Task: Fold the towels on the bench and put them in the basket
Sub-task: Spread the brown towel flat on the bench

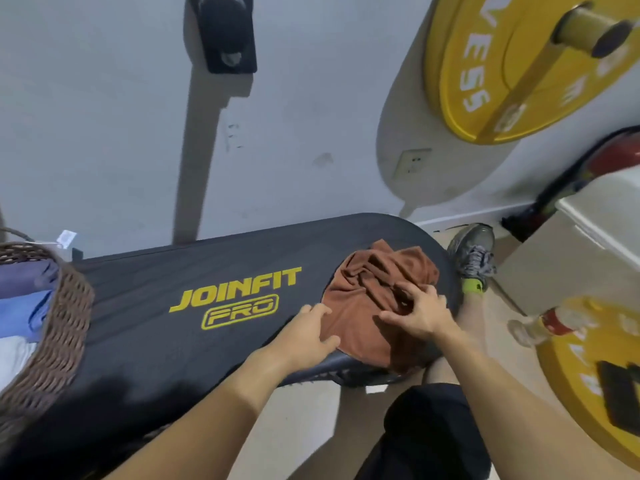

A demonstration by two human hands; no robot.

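At the worktop's [145,306] right end, a brown towel [374,292] lies crumpled and unfolded. It is touched at its near edge by the left hand [311,332], fingers loosely spread, and its folds are gripped by the right hand [417,311], fingers curled. Folded towels are already held in the basket [59,327] at left; apparently only this one is left.

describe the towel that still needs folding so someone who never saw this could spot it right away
Start at the long black bench with yellow JOINFIT PRO lettering and follow it to its rounded right end. The crumpled rust-brown towel lies there under both hands. It is the only towel on the bench; the purple and blue ones sit in the wicker basket at the left.
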